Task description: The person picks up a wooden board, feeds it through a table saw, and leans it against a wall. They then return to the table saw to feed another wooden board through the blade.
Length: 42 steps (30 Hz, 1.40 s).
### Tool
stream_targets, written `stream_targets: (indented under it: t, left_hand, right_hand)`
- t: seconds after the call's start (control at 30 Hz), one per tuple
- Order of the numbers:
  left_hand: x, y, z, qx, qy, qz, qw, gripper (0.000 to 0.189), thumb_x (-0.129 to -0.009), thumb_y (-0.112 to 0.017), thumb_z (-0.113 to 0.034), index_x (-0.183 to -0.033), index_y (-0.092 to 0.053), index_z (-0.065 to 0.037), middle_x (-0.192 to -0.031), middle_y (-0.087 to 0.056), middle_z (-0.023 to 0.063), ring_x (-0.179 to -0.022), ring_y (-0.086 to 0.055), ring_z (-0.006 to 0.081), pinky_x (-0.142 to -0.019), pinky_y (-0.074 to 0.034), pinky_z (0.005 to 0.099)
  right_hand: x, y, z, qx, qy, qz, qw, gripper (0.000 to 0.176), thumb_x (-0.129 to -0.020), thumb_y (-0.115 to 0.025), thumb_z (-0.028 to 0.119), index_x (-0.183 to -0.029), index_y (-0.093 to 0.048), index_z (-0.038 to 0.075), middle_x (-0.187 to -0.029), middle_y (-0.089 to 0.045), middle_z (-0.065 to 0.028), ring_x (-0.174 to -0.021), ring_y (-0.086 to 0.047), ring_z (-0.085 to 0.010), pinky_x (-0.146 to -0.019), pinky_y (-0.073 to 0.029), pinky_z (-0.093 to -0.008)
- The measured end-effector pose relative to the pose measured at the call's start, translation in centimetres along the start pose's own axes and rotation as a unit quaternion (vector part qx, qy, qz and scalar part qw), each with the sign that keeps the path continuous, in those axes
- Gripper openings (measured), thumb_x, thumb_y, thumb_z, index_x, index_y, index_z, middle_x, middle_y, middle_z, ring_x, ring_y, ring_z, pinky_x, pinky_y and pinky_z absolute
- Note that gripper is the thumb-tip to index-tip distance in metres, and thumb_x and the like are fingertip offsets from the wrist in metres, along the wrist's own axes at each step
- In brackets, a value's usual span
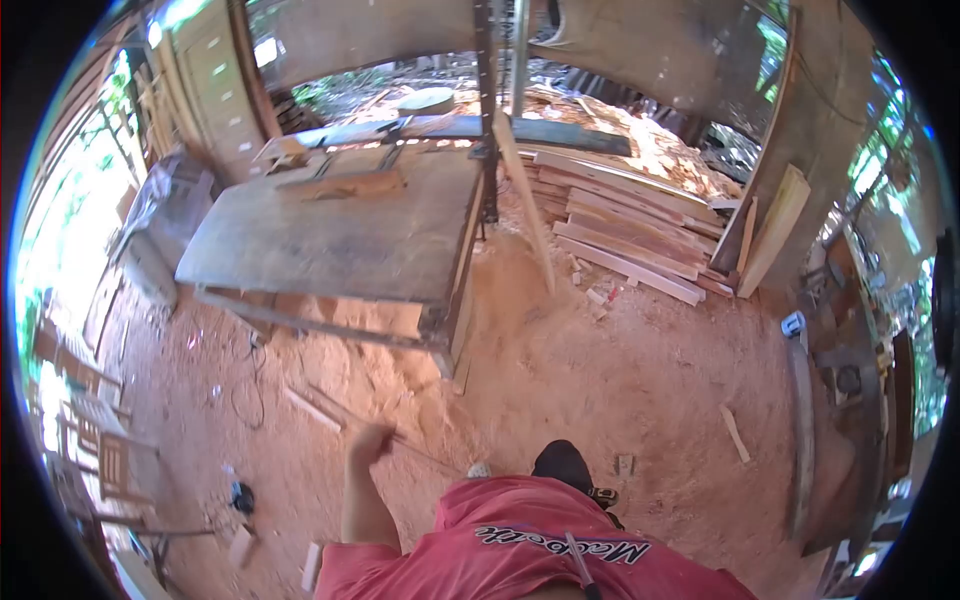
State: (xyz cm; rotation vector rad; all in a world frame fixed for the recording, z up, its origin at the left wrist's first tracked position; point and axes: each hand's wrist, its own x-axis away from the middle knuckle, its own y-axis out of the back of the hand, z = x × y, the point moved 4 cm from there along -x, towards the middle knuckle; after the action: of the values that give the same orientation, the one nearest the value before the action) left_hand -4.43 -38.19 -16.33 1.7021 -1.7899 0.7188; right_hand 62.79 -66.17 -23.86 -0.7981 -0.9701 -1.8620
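From my end of the feed, I see the left forearm (368,508) reaching forward from the sleeve of a red short-sleeved shirt (560,545), standing almost straight up in my view with the elbow low, near the sleeve. At its end the left hand (372,443) bends at the wrist toward the right of the view, its back mostly toward me. It looks rounded, but blur hides the fingers, so I cannot tell whether it is clenched, loose or grasping anything. A long, thin brown wooden strip (425,457) runs slantwise past it, visible on both sides of the hand; I cannot tell whether the two touch. A short, pale, flat wooden strip (314,410) lies on the reddish, sawdust-strewn floor (650,370), just left of the hand and apart from it. The right hand is outside my view, so I cannot tell its state. Ahead stands a large workbench with a worn grey-brown top (330,235), pale orange sawdust (375,345) heaped beneath it. To its right, long reddish-brown planks (635,225) lie stacked.
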Motion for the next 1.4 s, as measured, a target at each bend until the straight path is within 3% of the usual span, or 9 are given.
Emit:
stream_targets:
  t: [0.13, 0.2, 0.47, 0.57, 0.63, 0.87, 1.07, 1.23, 1.4]
  left_hand:
    - [-2.5, -11.4, -29.9, -0.135, -0.282, 0.146, 0.939, 0.029, -0.097, -0.059, -0.022, -0.1, -0.074, 0.003, -0.081, -0.069, 0.004, -0.065, -0.06, 0.0104, -0.06, -0.049, 0.027]
    - [-7.5, -16.2, -38.1, 0.019, -0.323, 0.105, 0.94, 0.024, -0.096, -0.061, -0.017, -0.109, -0.073, 0.0, -0.084, -0.067, 0.0021, -0.068, -0.058, 0.008, -0.06, -0.047, 0.0254]
    - [-29.6, -24.3, -63.1, -0.083, -0.452, -0.172, 0.871, 0.036, -0.09, -0.074, -0.024, -0.113, -0.068, 0.002, -0.095, -0.071, 0.0052, -0.083, -0.068, 0.0173, -0.067, -0.053, 0.0302]
    - [-36.9, -24.5, -64.1, 0.252, -0.347, -0.126, 0.895, 0.036, -0.091, -0.072, -0.023, -0.118, -0.065, 0.0, -0.097, -0.071, 0.0079, -0.081, -0.067, 0.0184, -0.069, -0.051, 0.0296]
    - [-40.3, -24.9, -63.4, 0.289, -0.335, -0.134, 0.887, 0.031, -0.091, -0.072, -0.024, -0.112, -0.066, -0.002, -0.09, -0.069, 0.0058, -0.075, -0.065, 0.0165, -0.064, -0.049, 0.0289]
    - [-38.5, -29.3, -55.0, 0.068, -0.503, -0.344, 0.79, 0.022, -0.088, -0.076, -0.018, -0.089, -0.063, -0.001, -0.084, -0.063, 0.0022, -0.076, -0.058, 0.0124, -0.068, -0.049, 0.0305]
    - [-35.7, -42.2, -49.0, 0.176, -0.434, -0.301, 0.831, 0.026, -0.088, -0.076, -0.015, -0.107, -0.071, 0.001, -0.099, -0.073, 0.0069, -0.095, -0.067, 0.0146, -0.082, -0.053, 0.0305]
    - [-31.2, -43.8, -58.1, 0.183, -0.441, -0.311, 0.822, 0.024, -0.08, -0.075, -0.014, -0.099, -0.074, -0.001, -0.088, -0.073, 0.0085, -0.083, -0.067, 0.0148, -0.074, -0.053, 0.0327]
    - [-20.4, -36.9, -67.5, 0.286, -0.491, -0.124, 0.814, 0.03, -0.079, -0.074, -0.005, -0.108, -0.07, 0.002, -0.098, -0.071, 0.0065, -0.086, -0.067, 0.0156, -0.079, -0.054, 0.0321]
  right_hand:
    - [-2.4, -0.5, 2.5, -0.04, -0.021, -0.017, 0.999, 0.027, -0.094, -0.058, 0.034, -0.101, -0.06, 0.009, -0.087, -0.061, -0.0071, -0.071, -0.059, -0.0214, -0.059, -0.048, -0.0354]
    - [-5.3, -1.1, 4.6, -0.048, -0.032, -0.014, 0.998, 0.026, -0.094, -0.058, 0.034, -0.101, -0.06, 0.009, -0.087, -0.061, -0.0073, -0.07, -0.059, -0.0214, -0.059, -0.048, -0.0354]
    - [-22.4, 2.6, 17.9, -0.052, -0.039, 0.029, 0.997, 0.025, -0.094, -0.056, 0.033, -0.1, -0.059, 0.009, -0.088, -0.061, -0.0083, -0.069, -0.059, -0.0212, -0.058, -0.048, -0.0354]
    - [-35.9, 7.3, 20.5, -0.279, 0.007, 0.292, 0.915, 0.025, -0.094, -0.055, 0.033, -0.1, -0.059, 0.009, -0.088, -0.061, -0.0086, -0.069, -0.059, -0.0212, -0.058, -0.048, -0.0354]
    - [-27.1, 7.6, 34.9, -0.158, 0.113, -0.106, 0.975, 0.025, -0.093, -0.053, 0.033, -0.099, -0.057, 0.009, -0.086, -0.06, -0.009, -0.066, -0.059, -0.0211, -0.055, -0.047, -0.034]
    - [-31.2, 9.0, 44.1, -0.188, 0.117, -0.13, 0.966, 0.024, -0.091, -0.052, 0.033, -0.092, -0.054, 0.009, -0.077, -0.056, -0.0069, -0.064, -0.058, -0.0209, -0.051, -0.044, -0.0348]
    - [-39.0, -2.5, 48.7, -0.253, 0.021, 0.07, 0.965, 0.019, -0.095, -0.05, 0.03, -0.091, -0.05, 0.011, -0.077, -0.053, -0.0074, -0.065, -0.052, -0.024, -0.054, -0.042, -0.0387]
    - [-31.7, -19.1, 59.5, -0.13, -0.029, 0.309, 0.942, 0.079, -0.096, -0.045, 0.06, -0.146, -0.034, 0.0, -0.137, -0.052, -0.0207, -0.114, -0.057, -0.0369, -0.097, -0.048, -0.0525]
    - [-26.0, -31.6, 64.1, -0.276, -0.175, 0.543, 0.773, 0.088, -0.091, -0.045, 0.073, -0.143, -0.042, 0.001, -0.134, -0.056, -0.0208, -0.118, -0.056, -0.0383, -0.1, -0.046, -0.0541]
